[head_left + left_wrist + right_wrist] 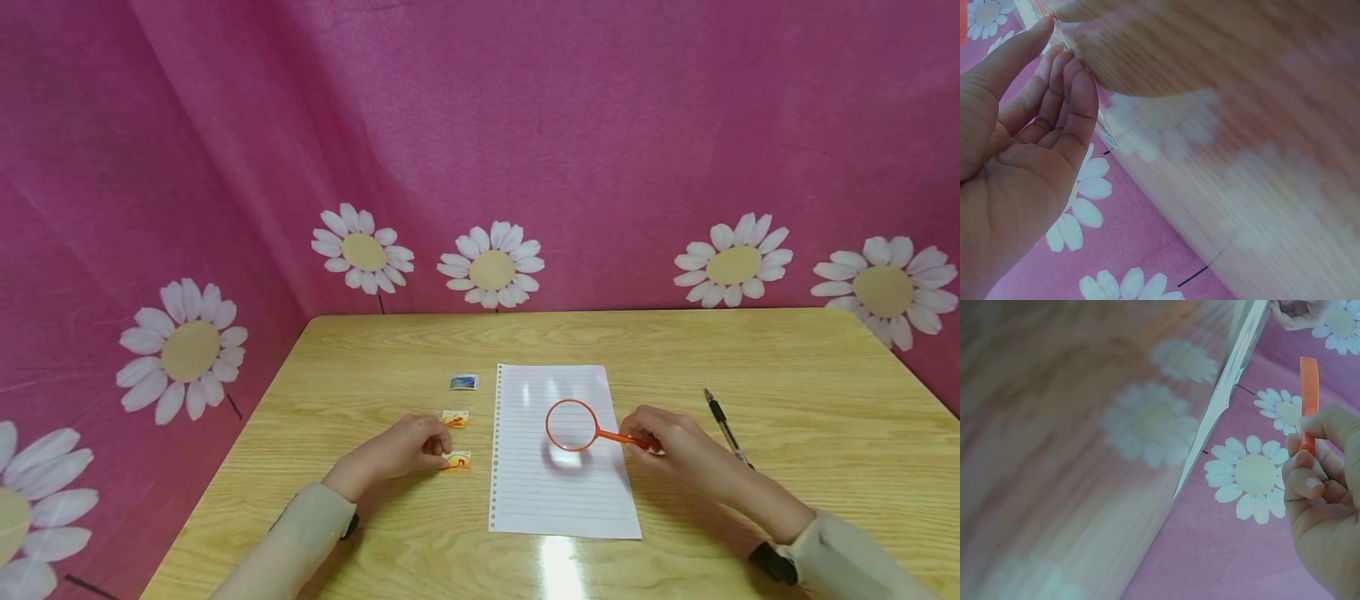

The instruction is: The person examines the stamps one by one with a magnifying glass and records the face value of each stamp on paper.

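Observation:
My right hand (675, 437) pinches the handle of an orange-red magnifying glass (601, 432). Its round lens is over a lined sheet of paper (555, 508) with punched holes down the left side. In the right wrist view the thumb and fingers grip the orange handle (1310, 387). Left of the paper, a blue stamp-like card (464, 382), a yellow-orange one (457, 419) and another yellow-orange one (459, 461) form a column. My left hand (401, 450) rests by the lower two, thumb at the nearest card's left edge. In the left wrist view its fingers (1082, 106) bend loosely.
A black-capped clear pen (726, 427) lies right of the paper, behind my right forearm. The wooden table (375, 350) has a glossy, reflecting top. A pink curtain with daisies (600, 150) hangs behind it and to the left.

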Demonstrator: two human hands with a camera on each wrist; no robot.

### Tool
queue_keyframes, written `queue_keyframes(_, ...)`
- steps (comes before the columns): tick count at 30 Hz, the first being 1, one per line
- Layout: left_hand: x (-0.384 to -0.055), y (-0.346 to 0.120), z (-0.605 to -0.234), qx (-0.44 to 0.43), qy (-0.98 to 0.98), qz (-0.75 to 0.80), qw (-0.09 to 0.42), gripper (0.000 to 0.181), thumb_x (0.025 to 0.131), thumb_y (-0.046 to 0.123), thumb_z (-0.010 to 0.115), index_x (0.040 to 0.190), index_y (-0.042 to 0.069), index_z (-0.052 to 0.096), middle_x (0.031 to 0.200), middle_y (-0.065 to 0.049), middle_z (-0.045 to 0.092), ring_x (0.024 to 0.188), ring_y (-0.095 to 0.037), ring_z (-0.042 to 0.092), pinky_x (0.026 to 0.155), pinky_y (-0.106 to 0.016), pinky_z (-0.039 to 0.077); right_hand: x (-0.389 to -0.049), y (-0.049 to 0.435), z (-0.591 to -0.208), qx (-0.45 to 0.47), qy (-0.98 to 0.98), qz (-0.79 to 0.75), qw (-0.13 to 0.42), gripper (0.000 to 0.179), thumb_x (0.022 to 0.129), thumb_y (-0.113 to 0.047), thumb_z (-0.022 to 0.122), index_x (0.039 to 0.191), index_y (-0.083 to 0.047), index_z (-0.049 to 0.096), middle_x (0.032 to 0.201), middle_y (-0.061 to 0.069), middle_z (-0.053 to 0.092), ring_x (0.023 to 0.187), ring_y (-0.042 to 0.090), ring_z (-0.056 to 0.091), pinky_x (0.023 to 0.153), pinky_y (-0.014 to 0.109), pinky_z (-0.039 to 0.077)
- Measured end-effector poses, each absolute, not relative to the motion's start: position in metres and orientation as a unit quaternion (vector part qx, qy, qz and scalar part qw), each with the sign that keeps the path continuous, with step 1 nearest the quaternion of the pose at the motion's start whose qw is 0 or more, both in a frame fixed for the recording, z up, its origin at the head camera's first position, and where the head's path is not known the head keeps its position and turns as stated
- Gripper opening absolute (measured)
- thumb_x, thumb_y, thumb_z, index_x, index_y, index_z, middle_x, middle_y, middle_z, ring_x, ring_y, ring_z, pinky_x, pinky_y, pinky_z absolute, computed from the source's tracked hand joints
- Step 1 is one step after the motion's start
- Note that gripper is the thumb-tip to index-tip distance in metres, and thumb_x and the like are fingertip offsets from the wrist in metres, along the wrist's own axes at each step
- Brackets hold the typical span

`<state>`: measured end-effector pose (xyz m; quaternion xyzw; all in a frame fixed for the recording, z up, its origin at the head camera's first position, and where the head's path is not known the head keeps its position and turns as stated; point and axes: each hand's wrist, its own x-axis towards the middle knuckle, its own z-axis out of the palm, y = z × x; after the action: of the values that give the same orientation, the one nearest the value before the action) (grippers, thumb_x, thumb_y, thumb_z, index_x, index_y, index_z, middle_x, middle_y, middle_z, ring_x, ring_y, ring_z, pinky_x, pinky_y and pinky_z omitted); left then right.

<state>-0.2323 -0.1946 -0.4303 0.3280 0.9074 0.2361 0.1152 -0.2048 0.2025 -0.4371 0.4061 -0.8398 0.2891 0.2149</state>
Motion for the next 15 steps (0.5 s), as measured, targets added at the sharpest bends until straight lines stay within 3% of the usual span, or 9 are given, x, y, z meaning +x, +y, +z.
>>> queue_keyframes(9,-0.232,-0.194,-0.431,0.317,0.911,0.234,0.123,0.008,0.088,0.012,0.072,0.087,0.008,0.065,0.080,-0.001,0.057,0.073,-0.008,0.048,0.067,-0.017,0.041,-0.206,0.195,-0.435,0.418,-0.837,0.290,0.203,0.035,0.069,0.010,0.077,0.089,-0.014,0.061,0.076,-0.011,0.056,0.070,-0.004,0.045,0.058,0.008,0.037)
queue_keyframes(15,-0.232,-0.195,-0.430,0.325,0.908,0.237,0.119,0.009,0.087,0.011,0.073,0.087,0.007,0.064,0.079,0.000,0.058,0.071,-0.005,0.047,0.065,-0.017,0.041,-0.206,0.189,-0.436,0.416,-0.840,0.287,0.199,0.034,0.070,0.010,0.077,0.088,-0.013,0.061,0.077,-0.009,0.057,0.070,-0.005,0.046,0.058,0.007,0.037)
